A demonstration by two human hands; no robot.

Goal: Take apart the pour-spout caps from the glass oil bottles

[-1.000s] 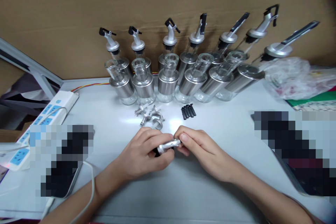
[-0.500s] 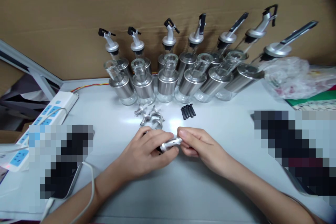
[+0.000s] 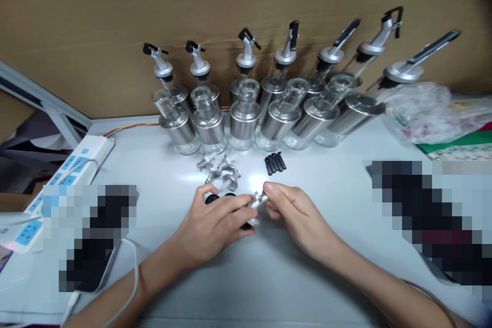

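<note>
My left hand [image 3: 215,223] is closed around a silver pourer spout [image 3: 257,202] with a black stopper, its tip pointing to the right. The thumb and forefinger of my right hand [image 3: 294,210] pinch the spout's tip end. Whether a separate small part sits in that pinch is hidden by the fingers. Beyond my left hand lie several loose silver pourer spouts [image 3: 229,180]. Black stoppers [image 3: 212,198] show partly behind my left fingers. A row of small black levers [image 3: 275,163] lies beyond my right hand.
Several open glass bottles [image 3: 245,118] with steel sleeves stand in a row; behind them are bottles with fitted pourers [image 3: 246,56]. A power strip [image 3: 86,161] and a blurred-out phone [image 3: 102,241] are at left. Plastic bags [image 3: 418,113] and another dark device [image 3: 434,215] are at right.
The pourer spout has turned in my left hand, so its flange now faces nearer me and the tip points up to the right. My right hand has stayed at its tip.
</note>
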